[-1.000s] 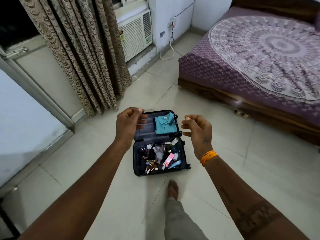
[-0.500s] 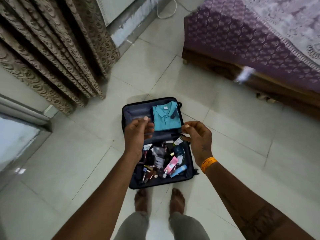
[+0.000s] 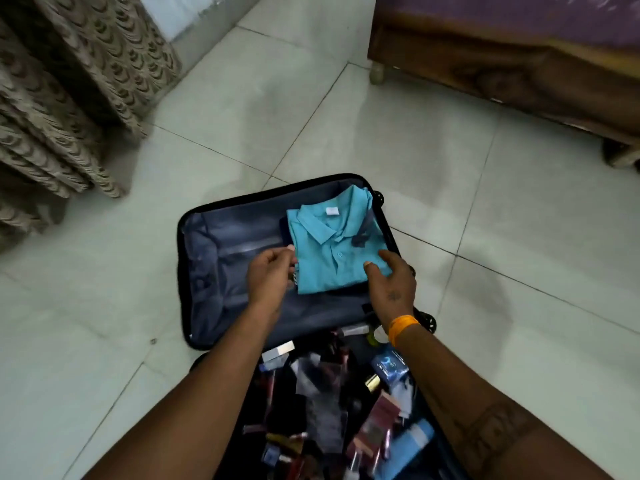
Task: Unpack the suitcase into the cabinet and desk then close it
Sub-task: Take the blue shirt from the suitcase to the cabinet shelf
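A black suitcase (image 3: 194, 271) lies open on the tiled floor below me. Its far half has grey lining and holds a folded teal polo shirt (image 3: 332, 251) on top of darker folded clothes. The near half is packed with several small bottles, tubes and boxes (image 3: 329, 403). My left hand (image 3: 272, 275) has its fingers curled at the left edge of the shirt stack and pinches it. My right hand (image 3: 393, 285), with an orange band on the wrist, rests on the shirt's lower right corner with fingers spread.
A wooden bed frame (image 3: 502, 71) with a purple cover stands at the upper right. Patterned brown curtains (image 3: 69, 98) hang at the upper left. Pale floor tiles (image 3: 502, 237) surround the suitcase.
I have bent down close over the suitcase. Both hands dropped from mid-air above it onto the teal shirt, the left at its left edge, the right on its right corner.
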